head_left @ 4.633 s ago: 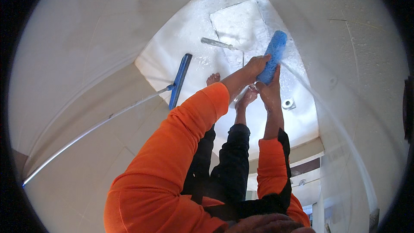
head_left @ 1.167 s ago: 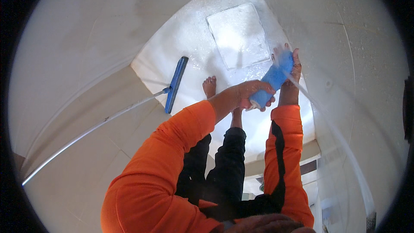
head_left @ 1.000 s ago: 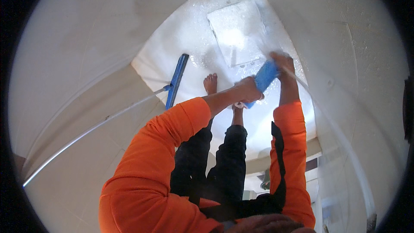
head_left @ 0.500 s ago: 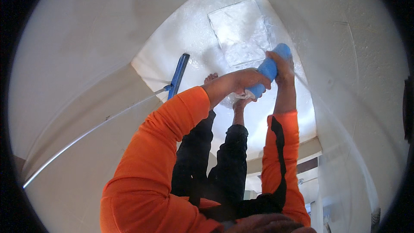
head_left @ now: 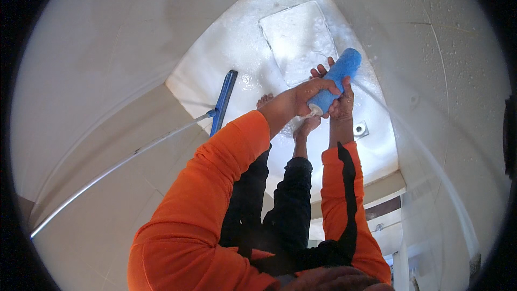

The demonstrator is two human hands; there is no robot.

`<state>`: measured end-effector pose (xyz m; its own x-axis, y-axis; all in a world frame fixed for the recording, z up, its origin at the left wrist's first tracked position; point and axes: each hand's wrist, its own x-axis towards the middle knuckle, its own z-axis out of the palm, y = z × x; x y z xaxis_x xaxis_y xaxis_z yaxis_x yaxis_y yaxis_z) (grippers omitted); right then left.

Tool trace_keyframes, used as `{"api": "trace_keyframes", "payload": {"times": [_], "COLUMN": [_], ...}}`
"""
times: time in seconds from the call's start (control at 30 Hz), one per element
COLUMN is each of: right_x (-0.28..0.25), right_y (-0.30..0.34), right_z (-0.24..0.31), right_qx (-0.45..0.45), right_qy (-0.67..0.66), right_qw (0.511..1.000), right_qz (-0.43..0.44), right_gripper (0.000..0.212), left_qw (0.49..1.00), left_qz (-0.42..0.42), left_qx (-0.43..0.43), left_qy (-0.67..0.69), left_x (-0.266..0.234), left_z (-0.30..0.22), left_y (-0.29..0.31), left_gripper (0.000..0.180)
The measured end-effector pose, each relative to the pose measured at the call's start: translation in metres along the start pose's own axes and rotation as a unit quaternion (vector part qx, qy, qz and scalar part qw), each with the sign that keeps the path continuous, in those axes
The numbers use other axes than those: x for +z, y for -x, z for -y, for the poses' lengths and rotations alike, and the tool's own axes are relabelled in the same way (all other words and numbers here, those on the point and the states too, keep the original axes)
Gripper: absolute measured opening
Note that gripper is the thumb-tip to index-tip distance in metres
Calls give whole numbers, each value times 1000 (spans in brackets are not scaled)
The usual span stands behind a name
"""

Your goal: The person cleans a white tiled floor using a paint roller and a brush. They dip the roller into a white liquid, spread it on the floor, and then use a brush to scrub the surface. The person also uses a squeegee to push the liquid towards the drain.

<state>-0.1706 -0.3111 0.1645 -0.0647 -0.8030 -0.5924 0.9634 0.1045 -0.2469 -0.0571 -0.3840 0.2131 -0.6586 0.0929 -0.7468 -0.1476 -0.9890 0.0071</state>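
A thick blue roll (head_left: 336, 82) with a soft, fuzzy surface and a white lower end slants up to the right in front of me. I cannot tell whether it is rolled cloth or foam. My left hand (head_left: 307, 96) grips its lower part from the left, thumb across the top. Holding it from the right and below is my right hand (head_left: 341, 105), partly hidden behind the roll. Water seems to run from the white end, near my bare foot (head_left: 306, 128).
A blue squeegee (head_left: 223, 102) on a long pole (head_left: 124, 153) leans at left. Wet white floor (head_left: 226, 54) has a rectangular panel (head_left: 299, 43) and a small drain (head_left: 360, 129). Pale walls (head_left: 107, 43) close in. A clear hose-like band (head_left: 431, 170) curves at right.
My right hand has slid down from the roll's upper end to its middle, baring that end. The drain has come into sight. My left hand keeps its hold.
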Motion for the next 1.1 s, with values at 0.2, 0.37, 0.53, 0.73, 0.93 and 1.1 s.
{"api": "trace_keyframes", "payload": {"times": [0.2,0.37,0.53,0.73,0.93,1.1], "right_x": [3,-33,-15,-32,-108,-37], "right_y": [-41,-66,-62,-39,-74,-78], "right_z": [37,61,61,44,54,72], "right_qx": [111,-5,-30,-76,-101,-48], "right_qy": [288,579,342,-175,538,940], "right_qw": [923,786,891,973,835,328], "right_qz": [-229,-216,-298,127,-59,-78], "right_gripper": [40,52,56,53,23,27], "left_qw": [939,664,698,992,980,799], "left_qz": [-86,-261,-197,75,-63,-232], "left_qx": [87,150,105,-57,-6,49], "left_qy": [-322,-684,-681,-84,-187,-553], "left_x": [6,33,27,-3,20,19], "left_z": [0,0,0,16,10,20], "left_y": [-15,-12,-6,13,4,-9], "left_gripper": [29,49,40,26,26,36]}}
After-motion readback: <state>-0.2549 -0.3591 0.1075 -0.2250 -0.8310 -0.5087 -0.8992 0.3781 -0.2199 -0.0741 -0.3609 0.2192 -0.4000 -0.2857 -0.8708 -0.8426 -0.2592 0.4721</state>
